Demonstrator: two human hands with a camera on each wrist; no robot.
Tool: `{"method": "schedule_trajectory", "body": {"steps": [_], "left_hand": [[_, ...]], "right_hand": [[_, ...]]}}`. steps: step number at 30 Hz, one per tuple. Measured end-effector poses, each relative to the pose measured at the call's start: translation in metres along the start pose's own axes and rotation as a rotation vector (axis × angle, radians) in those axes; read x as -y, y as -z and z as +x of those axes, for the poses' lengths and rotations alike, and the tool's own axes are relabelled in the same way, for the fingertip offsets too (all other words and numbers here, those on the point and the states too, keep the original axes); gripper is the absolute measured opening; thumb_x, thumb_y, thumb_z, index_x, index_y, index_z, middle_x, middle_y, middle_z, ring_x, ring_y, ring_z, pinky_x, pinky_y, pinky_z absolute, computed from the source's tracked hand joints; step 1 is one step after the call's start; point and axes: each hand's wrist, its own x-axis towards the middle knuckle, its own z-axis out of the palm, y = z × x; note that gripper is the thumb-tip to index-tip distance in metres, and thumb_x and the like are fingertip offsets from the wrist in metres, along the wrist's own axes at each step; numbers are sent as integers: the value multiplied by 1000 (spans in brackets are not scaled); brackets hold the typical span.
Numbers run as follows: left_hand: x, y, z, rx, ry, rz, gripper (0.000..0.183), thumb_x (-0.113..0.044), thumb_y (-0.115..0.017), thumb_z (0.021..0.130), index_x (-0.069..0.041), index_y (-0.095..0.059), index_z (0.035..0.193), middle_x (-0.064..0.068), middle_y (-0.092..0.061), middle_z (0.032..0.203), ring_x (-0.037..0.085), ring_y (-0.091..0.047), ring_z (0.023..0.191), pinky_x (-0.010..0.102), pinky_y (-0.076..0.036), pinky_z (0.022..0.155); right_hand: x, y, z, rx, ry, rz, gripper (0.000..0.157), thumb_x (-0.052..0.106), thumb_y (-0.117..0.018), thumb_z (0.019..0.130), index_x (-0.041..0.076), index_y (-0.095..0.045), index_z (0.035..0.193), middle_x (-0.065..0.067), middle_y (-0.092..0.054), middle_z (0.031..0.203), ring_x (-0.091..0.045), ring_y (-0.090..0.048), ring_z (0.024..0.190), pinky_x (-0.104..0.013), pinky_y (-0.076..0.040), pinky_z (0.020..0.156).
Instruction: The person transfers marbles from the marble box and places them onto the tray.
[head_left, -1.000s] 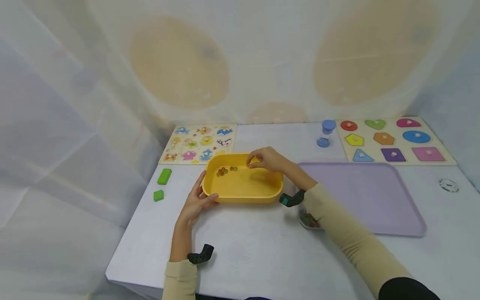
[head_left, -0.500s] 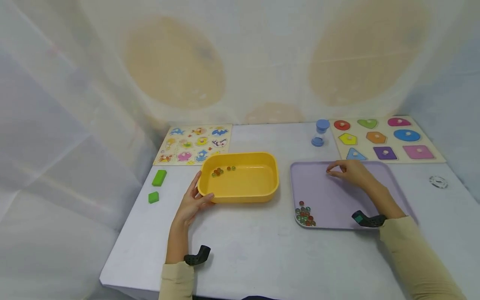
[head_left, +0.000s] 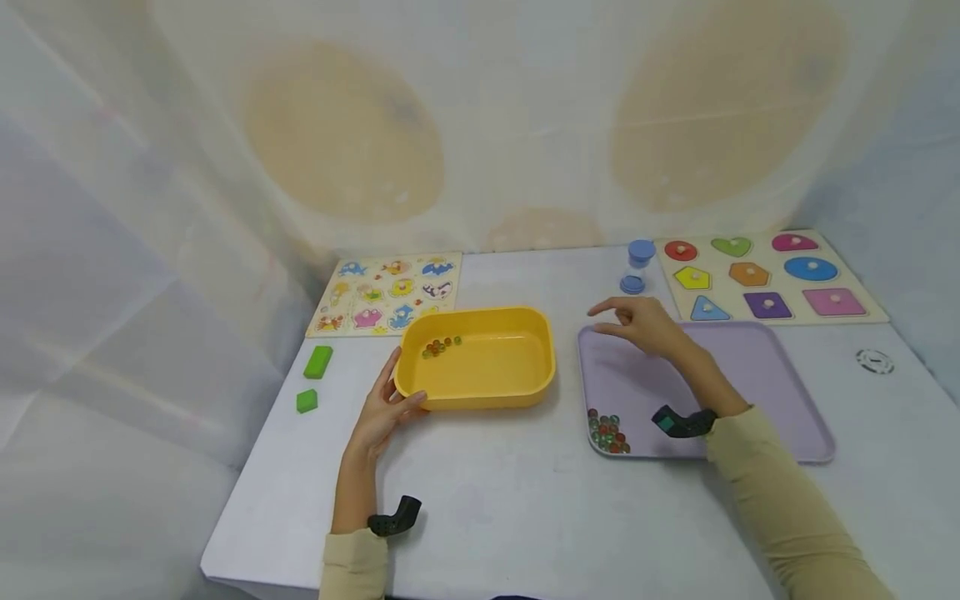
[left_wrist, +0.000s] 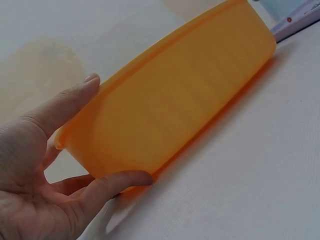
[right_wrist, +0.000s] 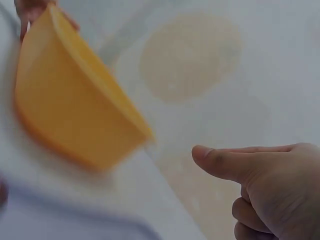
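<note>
My left hand grips the left end of a yellow plastic tub, thumb at the rim and fingers underneath, as the left wrist view shows. Several small glass marbles lie at the tub's far left inside. Over the far left part of a lilac tray hovers my right hand, its thumb and index finger apart with nothing visible between them. Its other fingers are curled in the right wrist view. More red and green marbles are gathered in the tray's near left corner.
Behind the tub lies an animal puzzle board; a shapes puzzle board is at the back right. A blue sand timer stands between them. Two green blocks lie left, and a round white-and-black disc lies right.
My right hand went from inside the tub to the lilac tray, thumb and index together, then moved back left with them parted. A red marble has settled against the tray pile. The left hand stays.
</note>
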Motion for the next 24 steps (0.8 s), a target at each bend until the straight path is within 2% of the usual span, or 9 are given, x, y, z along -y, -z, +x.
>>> {"method": "schedule_trajectory", "body": {"steps": [5,8,11,14,17,19,24], "left_hand": [[1,2,-1,4,-9,-10,84,-10,-74,72,-45,-31,135,6,-28,141,31,-51,110,47,-46,86],[0,1,-1,12,-12,-5,84,-9,-72,73,-44,-29,136,6,-28,141,30,-51,110,47,-46,87],[0,1,-1,22,-12,-2,83,-7,-70,75,-44,-28,137,6,-26,142,32,-49,113,49,-45,88],[-1,0,-2,29,-12,2,82,-6,-68,77,-44,-26,137,6,-25,143,33,-47,115,49,-44,88],[-1,-1,-2,32,-11,9,82,-6,-68,77,-44,-26,137,7,-26,142,33,-48,115,49,-45,88],[-1,0,-2,33,-11,13,83,-8,-69,76,-44,-26,137,7,-26,142,32,-48,114,49,-45,88],[-1,1,-3,30,-10,16,85,-9,-72,74,-45,-27,136,6,-27,142,30,-49,114,48,-45,87]], "right_hand": [[64,-33,50,60,195,9,29,31,-66,80,14,-67,103,1,-33,53,-14,-30,49,-22,-24,44],[92,-59,77,138,265,13,27,27,-65,81,11,-66,104,0,-36,53,-12,-28,48,-22,-24,46],[110,-86,99,225,293,-4,26,23,-63,83,10,-65,106,-4,-47,59,-13,-32,50,-21,-28,48],[121,-110,116,289,289,-42,25,20,-63,84,10,-65,107,-5,-63,84,-16,-47,62,-23,-40,59],[125,-129,126,342,254,-86,25,18,-63,84,11,-65,107,-3,-63,107,-20,-55,85,-29,-46,80],[125,-138,130,384,222,-108,24,17,-62,84,11,-65,107,-3,-62,111,-21,-54,98,-32,-44,91],[123,-153,133,427,150,-127,22,17,-61,85,13,-65,107,-2,-61,110,-18,-53,106,-30,-42,95]]}}
